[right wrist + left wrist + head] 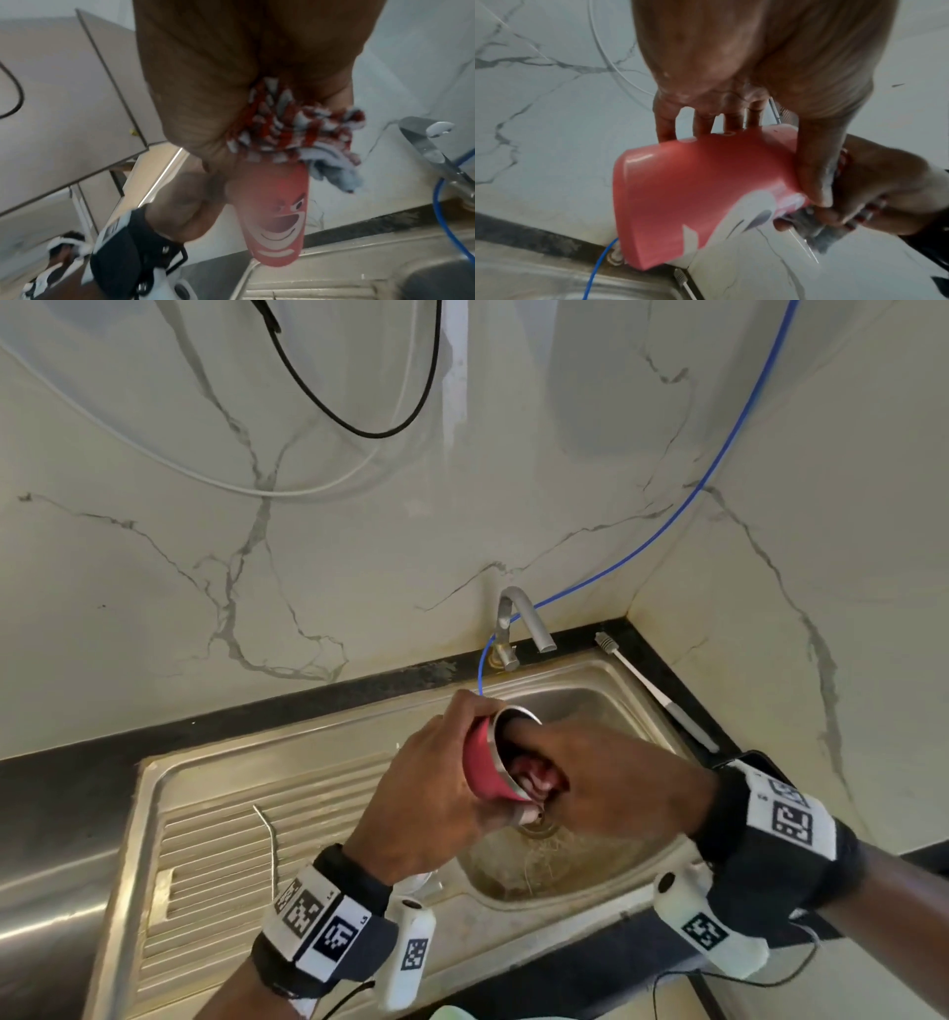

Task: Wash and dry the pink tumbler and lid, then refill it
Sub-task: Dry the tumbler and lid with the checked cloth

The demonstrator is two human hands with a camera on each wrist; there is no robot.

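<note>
Left hand (436, 788) wraps the tilted pink tumbler (695, 194) over the sink (606, 680); right hand (611, 773) pinches a cloth (295, 132) inside; twist it, reaching the base.

Pink tumbler (680, 194) with white print, red-and-white cloth (290, 130), blue tube (667, 526)

The left hand (421, 793) wrapped its grip around the tilted pink metal tumbler (693, 199), thumb near the rim. The right hand (616, 783) (banded wrist raised) pushed a red-and-white striped cloth (290, 130) into its mouth.
</note>
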